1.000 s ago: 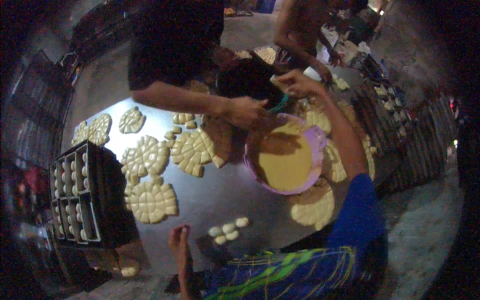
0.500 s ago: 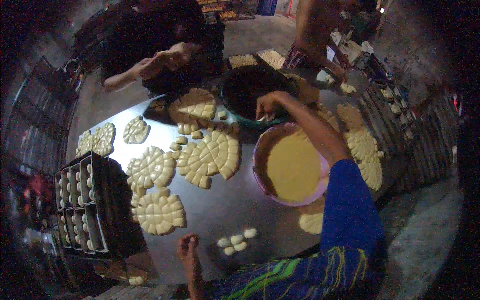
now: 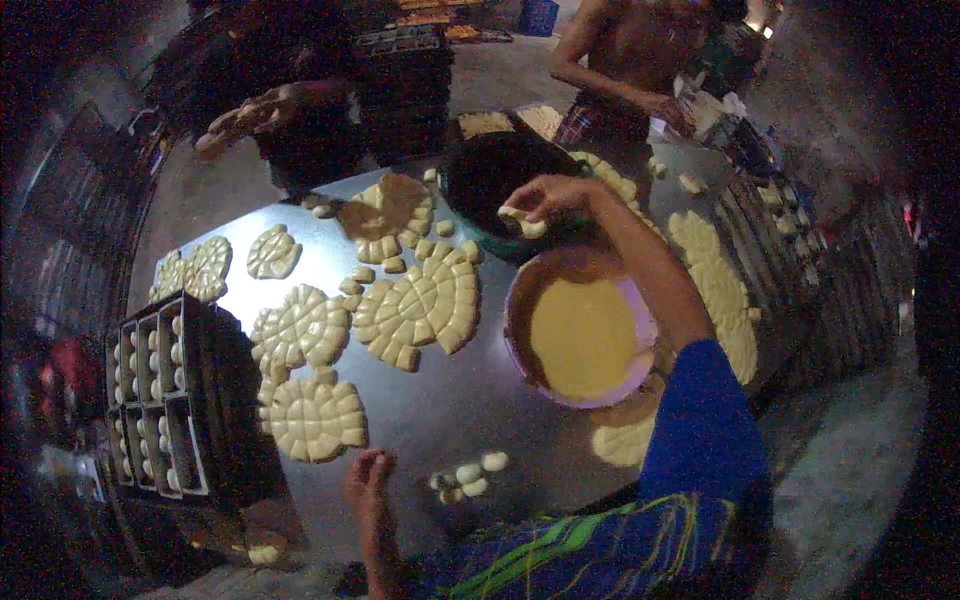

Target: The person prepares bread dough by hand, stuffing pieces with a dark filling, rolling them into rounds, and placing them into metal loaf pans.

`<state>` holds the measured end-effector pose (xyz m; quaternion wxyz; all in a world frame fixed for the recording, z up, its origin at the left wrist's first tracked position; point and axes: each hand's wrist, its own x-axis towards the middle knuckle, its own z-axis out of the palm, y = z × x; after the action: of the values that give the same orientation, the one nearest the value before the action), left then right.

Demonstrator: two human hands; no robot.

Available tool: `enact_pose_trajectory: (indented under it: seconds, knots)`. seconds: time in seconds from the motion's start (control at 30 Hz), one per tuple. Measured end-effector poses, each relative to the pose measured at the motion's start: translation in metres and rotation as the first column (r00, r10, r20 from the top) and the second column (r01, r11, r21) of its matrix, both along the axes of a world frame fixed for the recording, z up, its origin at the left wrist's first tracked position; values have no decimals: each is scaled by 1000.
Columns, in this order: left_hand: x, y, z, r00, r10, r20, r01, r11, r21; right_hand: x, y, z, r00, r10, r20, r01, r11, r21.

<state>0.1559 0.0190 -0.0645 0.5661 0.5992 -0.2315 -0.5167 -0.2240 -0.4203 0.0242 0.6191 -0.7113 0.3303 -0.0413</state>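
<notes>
My right hand (image 3: 545, 200) is pinched on a pale dough piece (image 3: 522, 222) over the dark green-rimmed basin (image 3: 488, 160). Just below is a pink basin (image 3: 645, 315) of pale yellow liquid. My left hand (image 3: 370, 465) hovers at the table's near side with fingers curled; whether they hold anything is too small to tell. It is left of several small dough balls (image 3: 470, 475). Segmented rounds of dough (image 3: 415, 305) lie across the metal table (image 3: 420, 420), some overlapping or touching, with loose pieces between them.
Dark pans of dough balls (image 3: 150, 400) stand at the left edge. At upper left a co-worker's hands (image 3: 260, 115) are raised; a second co-worker (image 3: 640, 50) stands at the back right. Stacked dark trays (image 3: 400, 90) rise behind the table, and more trays (image 3: 785, 225) sit at the right.
The nearer co-worker's arm has withdrawn from the basins to the upper left. My right hand has shifted left and lower, over the dark basin, now showing the dough piece clearly.
</notes>
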Motion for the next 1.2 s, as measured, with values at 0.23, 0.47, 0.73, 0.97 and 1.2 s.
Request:
enact_pose_trajectory:
  seconds: [0.23,0.47,0.73,0.97,1.2]
  knots:
    - [-60,-29,17,868,-333,-368,321,942,-95,82,198,-17,699,-486,525,211,842,497]
    - [-86,-9,76,829,-308,-467,311,947,-73,133,351,-25,533,-650,542,244,731,637]
    - [-79,28,57,747,-293,-596,244,956,-164,137,398,-79,322,-716,620,196,691,696]
    - [-76,34,57,821,-153,-550,85,985,-148,128,420,-62,662,-390,641,496,868,17]
    - [-63,48,69,936,-286,-205,266,957,-118,132,443,-30,962,-74,263,266,461,-846]
